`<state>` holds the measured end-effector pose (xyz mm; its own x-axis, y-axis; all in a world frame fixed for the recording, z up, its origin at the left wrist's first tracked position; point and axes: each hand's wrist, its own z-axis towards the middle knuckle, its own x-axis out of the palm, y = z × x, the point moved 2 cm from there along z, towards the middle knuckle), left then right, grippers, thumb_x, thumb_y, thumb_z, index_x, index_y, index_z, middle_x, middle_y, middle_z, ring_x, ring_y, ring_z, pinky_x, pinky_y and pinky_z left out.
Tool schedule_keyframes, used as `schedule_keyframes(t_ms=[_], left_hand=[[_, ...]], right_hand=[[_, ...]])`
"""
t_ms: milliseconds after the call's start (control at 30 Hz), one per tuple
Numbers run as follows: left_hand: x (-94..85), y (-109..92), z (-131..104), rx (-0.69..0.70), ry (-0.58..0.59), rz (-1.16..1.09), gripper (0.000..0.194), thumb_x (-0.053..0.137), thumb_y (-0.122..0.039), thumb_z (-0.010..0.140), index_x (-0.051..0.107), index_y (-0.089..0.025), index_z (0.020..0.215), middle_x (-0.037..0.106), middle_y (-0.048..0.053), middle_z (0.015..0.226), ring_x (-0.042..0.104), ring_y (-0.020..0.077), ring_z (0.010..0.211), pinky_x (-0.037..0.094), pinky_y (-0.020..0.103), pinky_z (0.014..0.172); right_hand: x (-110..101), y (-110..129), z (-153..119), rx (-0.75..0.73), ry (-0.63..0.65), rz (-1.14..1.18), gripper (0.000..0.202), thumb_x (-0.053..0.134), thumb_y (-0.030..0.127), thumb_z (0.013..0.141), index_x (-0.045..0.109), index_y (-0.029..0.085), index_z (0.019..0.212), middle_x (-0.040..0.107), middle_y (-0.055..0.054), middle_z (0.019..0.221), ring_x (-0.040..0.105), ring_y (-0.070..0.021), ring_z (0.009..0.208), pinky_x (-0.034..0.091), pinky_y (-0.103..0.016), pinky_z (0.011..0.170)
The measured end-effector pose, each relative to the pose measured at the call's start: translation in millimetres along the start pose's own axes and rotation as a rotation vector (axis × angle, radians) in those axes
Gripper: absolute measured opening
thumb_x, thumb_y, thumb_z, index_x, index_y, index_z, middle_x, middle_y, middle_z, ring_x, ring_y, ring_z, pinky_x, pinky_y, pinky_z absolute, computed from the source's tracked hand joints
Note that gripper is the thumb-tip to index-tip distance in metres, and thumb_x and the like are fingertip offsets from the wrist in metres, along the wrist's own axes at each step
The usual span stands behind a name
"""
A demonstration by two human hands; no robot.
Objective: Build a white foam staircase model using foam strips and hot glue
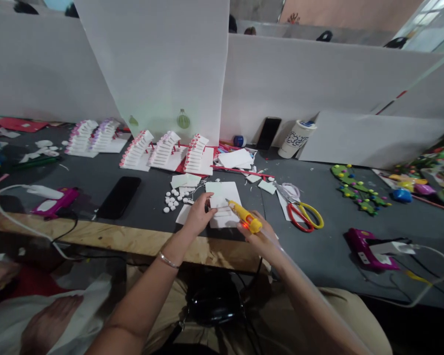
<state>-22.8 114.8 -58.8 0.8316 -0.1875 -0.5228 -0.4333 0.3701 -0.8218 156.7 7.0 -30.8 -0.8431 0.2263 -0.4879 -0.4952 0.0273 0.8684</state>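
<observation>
A yellow hot glue gun [247,217] is gripped in my right hand [264,236], a red light glowing on its side. Its nozzle points to the upper left, over a white card [225,190]. Thin white strips [222,212] lie across that card. At the card's left edge is my left hand [200,214], its thumb and forefinger apart and the thumb beside the strips. Small round white pieces [173,198] are scattered left of this hand. Behind them stand stepped white models with red dots [196,154].
Red- and yellow-handled scissors [305,217] lie to the right, near a paper cup [296,140] and a propped phone [269,133]. Another phone [119,197] and purple power sockets [370,249] with cables lie on the table. A person's hand [52,320] is at lower left.
</observation>
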Motion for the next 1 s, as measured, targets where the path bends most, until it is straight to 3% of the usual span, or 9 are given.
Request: schedule_keyframes(t_ms=[67,267,1000], left_hand=[[1.8,-1,0,-0.01,0.011,0.008,0.048,0.065,-0.014,0.073,0.053,-0.021,0.119,0.064,0.003,0.1,0.061,0.0194,0.092,0.05,0.036,0.085],[3.7,-1,-2,-0.001,0.043,0.012,0.051,0.061,-0.01,0.073,0.052,-0.02,0.122,0.063,0.005,0.103,0.061,0.0205,0.095,0.05,0.036,0.086],[5.6,-2,-4,0.006,0.042,-0.039,0.053,0.061,-0.009,0.073,0.052,-0.021,0.124,0.063,0.006,0.11,0.06,0.0208,0.097,0.05,0.036,0.087]], right_hand=[[9,7,-3,-0.1,0.037,-0.018,0.026,0.058,0.048,0.078,0.054,0.023,0.072,0.058,-0.001,0.072,0.055,-0.0162,0.064,0.042,-0.027,0.059],[25,9,-5,-0.165,0.066,-0.117,0.034,0.054,0.051,0.079,0.042,0.024,0.063,0.048,0.002,0.063,0.045,-0.0139,0.059,0.033,-0.025,0.055],[29,6,-2,-0.147,0.052,-0.124,0.043,0.05,0.06,0.08,0.041,0.023,0.061,0.047,0.003,0.057,0.042,-0.0124,0.052,0.032,-0.024,0.05]])
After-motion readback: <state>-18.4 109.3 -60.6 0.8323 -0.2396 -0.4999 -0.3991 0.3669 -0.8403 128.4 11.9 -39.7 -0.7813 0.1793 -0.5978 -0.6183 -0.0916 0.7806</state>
